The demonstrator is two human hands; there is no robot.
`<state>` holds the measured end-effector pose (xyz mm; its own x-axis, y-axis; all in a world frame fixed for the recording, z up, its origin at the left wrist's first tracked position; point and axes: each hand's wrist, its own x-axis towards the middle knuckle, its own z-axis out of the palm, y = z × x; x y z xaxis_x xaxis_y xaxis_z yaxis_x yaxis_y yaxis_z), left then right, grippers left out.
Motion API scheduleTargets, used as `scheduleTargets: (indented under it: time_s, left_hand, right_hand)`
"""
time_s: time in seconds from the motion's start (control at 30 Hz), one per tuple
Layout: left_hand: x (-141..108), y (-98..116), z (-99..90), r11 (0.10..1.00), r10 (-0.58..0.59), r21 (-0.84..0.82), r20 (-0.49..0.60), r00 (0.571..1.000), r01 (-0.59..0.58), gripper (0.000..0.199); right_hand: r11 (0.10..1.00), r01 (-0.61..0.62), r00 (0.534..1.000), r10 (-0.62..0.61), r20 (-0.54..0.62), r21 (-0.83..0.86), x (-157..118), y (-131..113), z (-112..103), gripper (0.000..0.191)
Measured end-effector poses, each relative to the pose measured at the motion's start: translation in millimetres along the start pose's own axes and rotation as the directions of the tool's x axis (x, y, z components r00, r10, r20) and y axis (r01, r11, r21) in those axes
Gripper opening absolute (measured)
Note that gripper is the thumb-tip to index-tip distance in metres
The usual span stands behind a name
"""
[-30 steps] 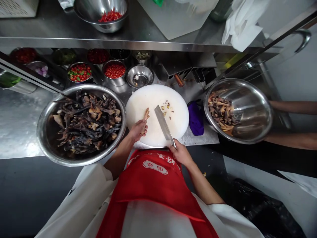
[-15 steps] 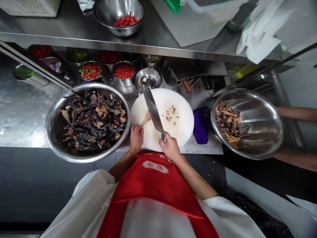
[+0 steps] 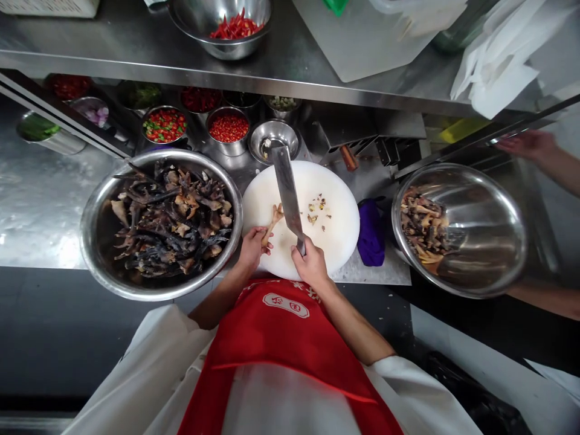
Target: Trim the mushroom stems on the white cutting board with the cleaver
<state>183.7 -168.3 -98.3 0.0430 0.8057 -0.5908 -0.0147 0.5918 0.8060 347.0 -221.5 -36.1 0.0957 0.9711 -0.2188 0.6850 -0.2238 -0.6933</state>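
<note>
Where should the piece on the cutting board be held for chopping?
Probably by its near end, from the left, as the left hand does. The piece is long and thin, pointing away across the board, and the cleaver stands along its right side.

On the round white cutting board (image 3: 335,241), the left hand (image 3: 252,249) pins a pale chicken foot (image 3: 273,221), as far as it can be made out. The right hand (image 3: 310,266) grips a cleaver (image 3: 287,188), blade beside the foot. A large steel bowl (image 3: 93,214) of dark pieces sits left.
</note>
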Motion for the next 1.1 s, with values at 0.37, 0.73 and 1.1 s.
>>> scheduleTargets:
  time_s: [0.37,0.73,1.1]
  left_hand:
    - [-3,-9,0.1,0.460,0.578,0.767,0.123,0.807,-0.447,0.023]
    - [-2,-36,-15.0,0.518,0.628,0.688,0.097,0.772,-0.508,0.026]
    - [-2,-33,-9.5,0.525,0.636,0.674,0.093,0.766,-0.519,0.021]
  right_hand:
    - [0.999,0.035,0.998,-0.033,0.054,-0.031,-5,7,10,0.043]
    - [0.993,0.067,0.994,-0.058,0.097,-0.095,12,-20,-4,0.042]
    - [0.985,-0.008,0.985,0.037,0.168,-0.172,18,-9,6,0.039]
